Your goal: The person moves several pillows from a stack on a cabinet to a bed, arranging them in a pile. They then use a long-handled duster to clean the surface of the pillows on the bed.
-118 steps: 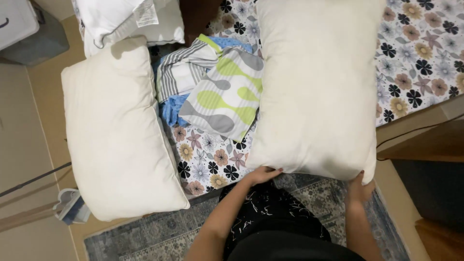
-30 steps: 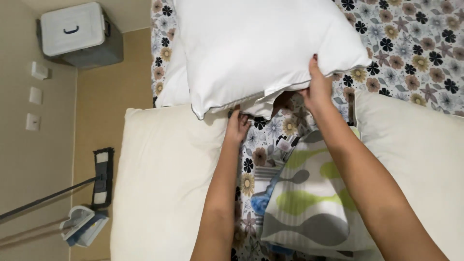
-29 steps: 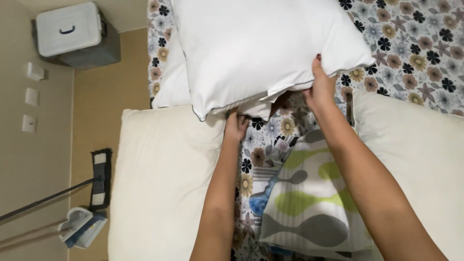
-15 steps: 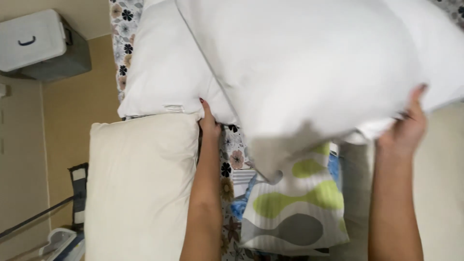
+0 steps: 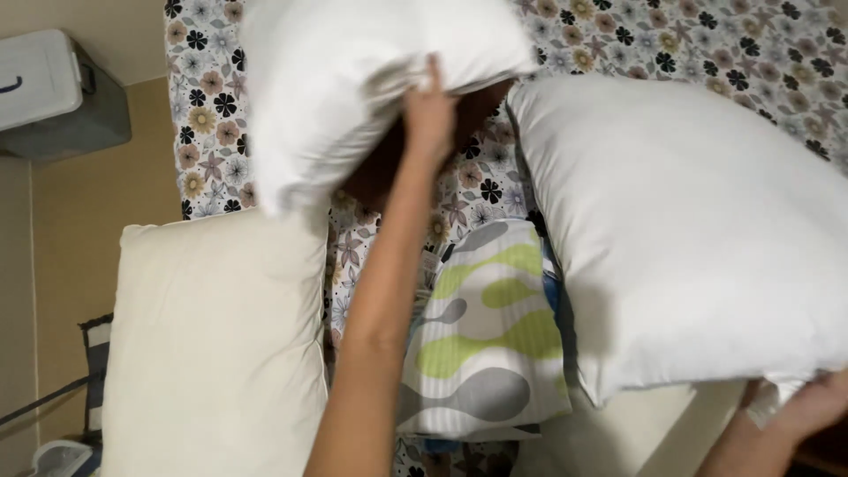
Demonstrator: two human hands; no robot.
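Note:
My left hand (image 5: 430,113) grips the edge of a white pillow (image 5: 353,79) and holds it lifted above the floral bedsheet (image 5: 698,44). My right hand (image 5: 808,406) holds the lower corner of a second, larger white pillow (image 5: 698,238) at the right side of the bed. Between them lies a folded cloth with green, grey and white wavy shapes (image 5: 486,344). A cream pillow (image 5: 216,344) lies flat at the left, beside my left forearm.
A grey box with a white lid (image 5: 53,97) stands on the tan floor at the upper left. A mop head (image 5: 62,455) and its handle lie on the floor at the lower left, next to the cream pillow.
The two white pillows have come apart. My left hand has lifted one up and to the left, while my right hand has drawn the larger one down and to the right.

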